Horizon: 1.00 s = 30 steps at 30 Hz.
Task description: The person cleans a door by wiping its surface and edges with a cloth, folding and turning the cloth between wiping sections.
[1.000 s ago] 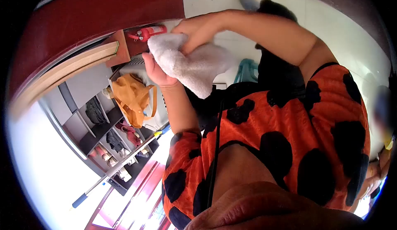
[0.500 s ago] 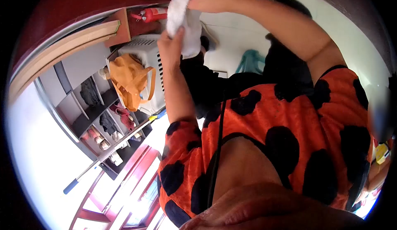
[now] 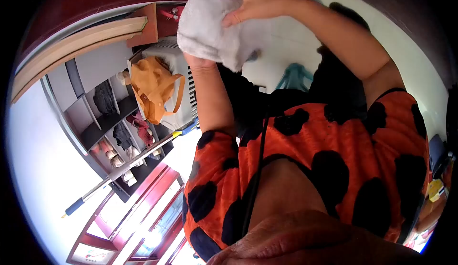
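Note:
A white fluffy cloth (image 3: 205, 26), towel-like, is spread at the top centre of the view. My left hand (image 3: 200, 61) reaches up under it from below. Only the wrist and heel of that hand show, and the cloth covers its fingers. From the right, my right hand (image 3: 255, 0) lies against the upper right of the cloth, fingers stretched apart and thumb on the cloth's surface.
An orange bag (image 3: 152, 86) hangs over a pale pet carrier (image 3: 180, 117) at left. Beside them is a shoe shelf (image 3: 102, 127) with a long pole (image 3: 112, 174) across it. A red fire extinguisher (image 3: 174, 13) and a teal stool (image 3: 295, 76) stand farther off.
The cloth, bunched between both hands before, now lies spread over my left hand. My right hand has moved slightly right and its fingers have opened.

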Motion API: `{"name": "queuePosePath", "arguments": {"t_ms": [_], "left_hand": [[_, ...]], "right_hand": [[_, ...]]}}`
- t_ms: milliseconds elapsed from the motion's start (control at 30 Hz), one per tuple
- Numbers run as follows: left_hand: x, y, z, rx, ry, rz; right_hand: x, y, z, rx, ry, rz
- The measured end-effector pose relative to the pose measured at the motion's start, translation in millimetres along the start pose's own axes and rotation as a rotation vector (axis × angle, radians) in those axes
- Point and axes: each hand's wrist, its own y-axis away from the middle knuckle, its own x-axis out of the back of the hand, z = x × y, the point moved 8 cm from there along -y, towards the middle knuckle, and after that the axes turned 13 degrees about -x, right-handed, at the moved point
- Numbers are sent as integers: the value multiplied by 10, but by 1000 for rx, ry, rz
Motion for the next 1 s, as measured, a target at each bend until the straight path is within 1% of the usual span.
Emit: {"name": "queuePosePath", "arguments": {"t_ms": [33,67,100,167,200,233,300,333,367,433,467,500,567,600,633,700,733,767,833,867,900,933,1000], "left_hand": [[49,-24,-25,8,25,2],[95,-39,-19,-2,-1,2],[146,-89,-10,-17,-44,4],[214,-164,12,-40,-101,2],[235,-186,16,-37,-94,0],[206,-189,25,-26,-65,-1],[94,-163,6,47,88,-17],[49,-177,-40,119,238,-25],[99,-207,-71,126,241,-31],[381,-275,-91,54,-240,-56],[421,-319,-132,56,-231,-59],[514,-362,-172,65,-236,4],[654,-453,-251,80,-243,130],[735,-438,-250,74,-508,171],[705,-440,-216,77,-498,175],[654,-465,-16,-4,-1045,74],[778,-507,7,-165,-1119,-36],[723,-530,39,-160,-1117,-31],[273,-429,277,-503,-1584,-229],[229,-400,318,-495,-1586,-217],[161,-377,299,-474,-1599,-287],[101,-363,272,-455,-1612,-359],[67,-330,251,-376,-1646,-419]], "right_hand": [[-150,19,111,-203,-225,-233],[-235,55,99,-229,-287,-345],[-212,66,69,-232,-280,-335],[-435,217,143,-526,-453,-679],[-451,183,198,-508,-530,-585],[-497,175,230,-510,-528,-575],[-409,89,353,-583,-838,-330],[-380,84,317,-580,-887,-312],[-397,95,330,-579,-887,-302],[-577,131,427,-622,-1207,-298],[-714,139,517,-624,-1306,-334],[-857,138,619,-628,-1301,-325],[-1040,16,685,-564,-1683,-236],[-1100,-5,773,-599,-1763,-144],[-1182,-52,838,-608,-1755,-140],[-1275,-107,1066,-641,-1641,9],[-1251,-169,1178,-656,-1589,66],[-1263,-237,1332,-665,-1587,67],[-1139,-421,1923,-662,-1405,265],[-1070,-516,2235,-664,-1319,387],[-1018,-626,2523,-662,-1227,505],[-1089,-789,2751,-668,-1223,495],[-1057,-962,3104,-653,-1022,710]]}}
